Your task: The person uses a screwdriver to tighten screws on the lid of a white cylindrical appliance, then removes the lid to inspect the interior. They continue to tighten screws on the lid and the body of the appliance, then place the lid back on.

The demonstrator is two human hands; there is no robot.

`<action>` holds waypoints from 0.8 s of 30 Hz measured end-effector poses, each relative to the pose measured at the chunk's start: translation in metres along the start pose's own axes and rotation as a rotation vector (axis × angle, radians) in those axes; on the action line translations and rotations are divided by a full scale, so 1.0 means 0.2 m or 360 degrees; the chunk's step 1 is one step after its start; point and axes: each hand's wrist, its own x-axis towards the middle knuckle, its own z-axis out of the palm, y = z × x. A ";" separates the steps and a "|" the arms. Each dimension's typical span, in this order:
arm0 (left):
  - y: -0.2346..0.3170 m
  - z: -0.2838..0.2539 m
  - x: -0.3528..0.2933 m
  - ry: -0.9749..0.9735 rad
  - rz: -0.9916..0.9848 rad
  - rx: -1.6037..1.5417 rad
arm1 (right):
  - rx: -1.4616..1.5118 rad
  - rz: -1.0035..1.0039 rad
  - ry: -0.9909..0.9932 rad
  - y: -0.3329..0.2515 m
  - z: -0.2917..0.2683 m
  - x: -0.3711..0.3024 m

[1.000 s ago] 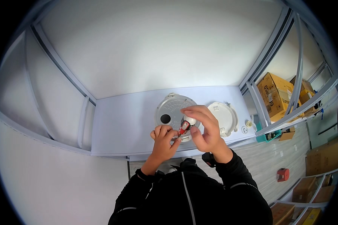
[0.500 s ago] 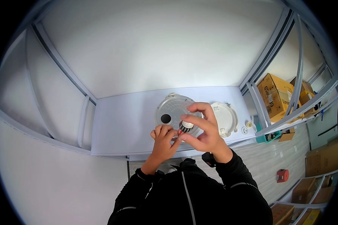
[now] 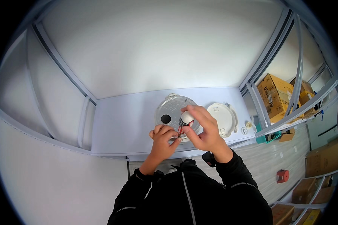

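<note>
Presently, your right hand [image 3: 206, 132] is curled partway closed on a hand tool [image 3: 185, 120], thumb on the near side and index finger reaching over the far side. The tool's rounded white end faces up toward the camera; below it the body is black and red, tilted, its lower end pointing down and slightly left. Tool position: over the near part of a round grey disc [image 3: 172, 107], just beside the fingertips of your left hand [image 3: 162, 145].

Your left hand lies at the disc's near-left edge, fingers bent, thumb and index almost meeting around the tool's lower end. Whether they pinch the tool or some small part, you cannot tell from this view; the tip is hidden.

Disc: raised pattern on its face, a dark round area [image 3: 165, 119] left of the tool; opening or inset, cannot tell. A pale fitting [image 3: 172, 95] sits at its far edge.

To the disc's right, a shallow white round cover [image 3: 223, 118] lies on the white table [image 3: 120, 123]. Further right, near the table's end, you have two small pale round pieces [image 3: 244, 130], close together.

Surroundings: yellow-brown cartons [image 3: 276, 98] beyond the frame on your right, a teal crate [image 3: 261, 139] below them, a red stool [image 3: 282, 176] on the floor.
</note>
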 end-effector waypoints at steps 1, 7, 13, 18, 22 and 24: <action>-0.01 0.00 0.00 -0.0012 -0.0014 -0.0009 | 0.0075 0.0022 0.0001 -0.01 0.00 0.01; -0.02 -0.01 0.00 -0.0050 -0.0050 -0.0038 | 0.0066 0.0016 -0.0077 0.00 -0.01 0.00; 0.01 -0.04 0.03 -0.0029 0.0020 0.0010 | 0.0007 -0.0093 0.0019 0.02 0.00 0.00; 0.06 -0.07 0.05 -0.0065 0.0044 0.0051 | 0.0012 -0.0140 0.0137 0.03 -0.02 -0.02; 0.08 -0.06 0.08 -0.0038 0.0066 0.0090 | 0.0021 -0.0178 0.0290 0.05 -0.02 -0.02; 0.08 -0.05 0.08 -0.0047 0.0064 0.0113 | -0.0052 -0.0194 0.0343 0.07 -0.03 -0.03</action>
